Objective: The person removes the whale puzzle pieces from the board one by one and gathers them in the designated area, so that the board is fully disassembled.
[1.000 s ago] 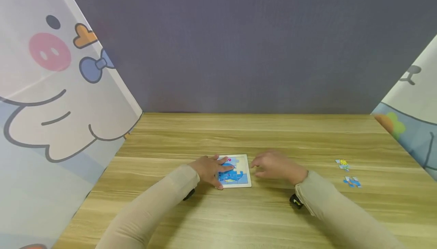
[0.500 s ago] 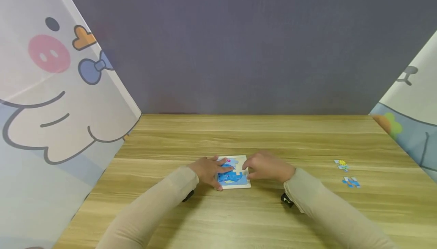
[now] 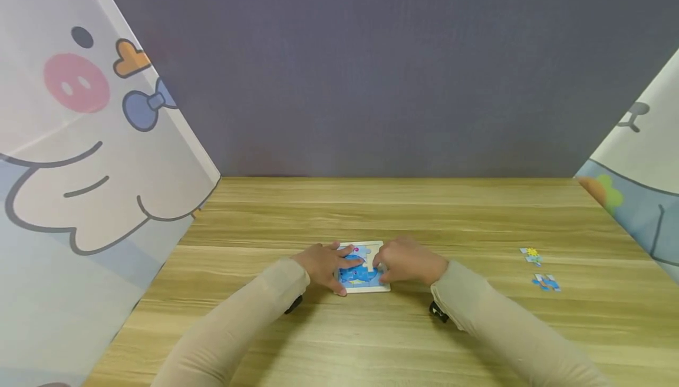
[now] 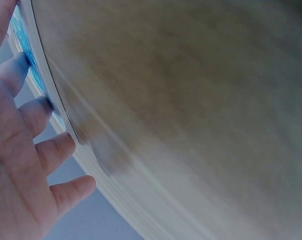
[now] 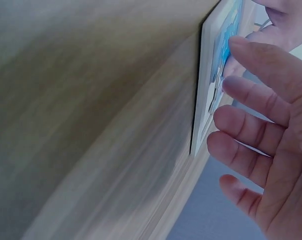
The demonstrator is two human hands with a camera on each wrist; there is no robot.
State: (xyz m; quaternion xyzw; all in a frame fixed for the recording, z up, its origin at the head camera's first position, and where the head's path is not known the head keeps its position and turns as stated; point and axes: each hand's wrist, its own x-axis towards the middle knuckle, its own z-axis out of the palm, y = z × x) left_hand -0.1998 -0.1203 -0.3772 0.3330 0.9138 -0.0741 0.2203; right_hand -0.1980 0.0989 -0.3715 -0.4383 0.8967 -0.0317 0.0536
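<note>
So, far left, the side is taken up by a pale panel [image 3: 79, 192] printed with a big cartoon animal, pink snout and blue bow tie included. Next up, the left hand [image 3: 320, 264] is laid over the left part of a small jigsaw board [image 3: 366, 290], which is set flat near the middle of the wood-grain tabletop [image 3: 339, 346]. Its grip is spread wide, fingers well apart and nothing pinched, with the thumb placed at the board's near edge. A black wrist device [image 3: 293, 304] can be made out under that cuff. A mostly blue picture is shown on the board, and a cream patch is left bare in its upper right part. Over that right side, the right hand [image 3: 411, 260] is held with thumb and index finger bent down to the board; in the right wrist view a gap can be seen between them, so the grip is kept apart. Whether a piece is being pressed there can't be told. Farther right, well apart from the board, a loose sun-printed bit [image 3: 532, 252] is seen, with some blue pieces [image 3: 546, 282] placed just nearer. The far right is closed off by another cartoon panel [image 3: 647, 157].
</note>
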